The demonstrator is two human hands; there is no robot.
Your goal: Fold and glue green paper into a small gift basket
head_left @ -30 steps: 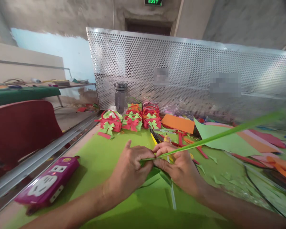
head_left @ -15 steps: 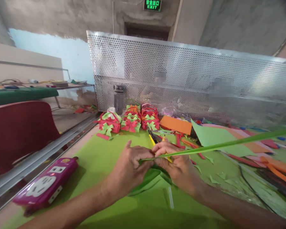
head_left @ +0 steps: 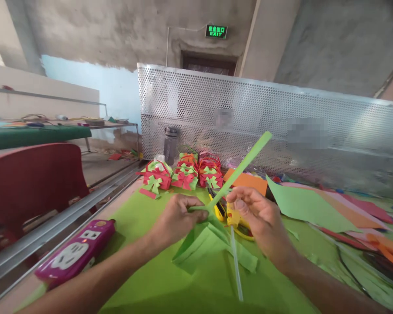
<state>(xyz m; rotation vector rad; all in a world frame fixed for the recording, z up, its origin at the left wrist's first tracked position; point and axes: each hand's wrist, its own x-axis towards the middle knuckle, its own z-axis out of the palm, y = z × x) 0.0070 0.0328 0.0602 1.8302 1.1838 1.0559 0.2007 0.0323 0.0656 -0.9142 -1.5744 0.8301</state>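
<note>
My left hand (head_left: 181, 218) pinches a long light-green paper strip (head_left: 245, 168) between thumb and fingers. The strip's free end rises up and to the right. Below that hand a folded green paper piece (head_left: 212, 248) rests on the table. My right hand (head_left: 260, 216) is off the strip, its fingers loosely curled and apart. It hovers at a yellow hot glue gun (head_left: 233, 214), partly covering it; contact cannot be made out. A clear glue stick (head_left: 236, 266) sticks out of the gun towards me. Yellow-handled scissors (head_left: 218, 209) lie just left of the gun.
Small red and green paper baskets with bows (head_left: 185, 176) stand at the back, beside a grey bottle (head_left: 170, 146). A purple power strip (head_left: 77, 253) lies at left. Coloured paper sheets (head_left: 308, 203) and scraps cover the right side. A perforated metal screen (head_left: 265, 113) closes the back.
My right hand has let go of the strip and moved right, towards the glue gun. My left hand still pinches the strip, which now points more upward. The view has tilted up slightly.
</note>
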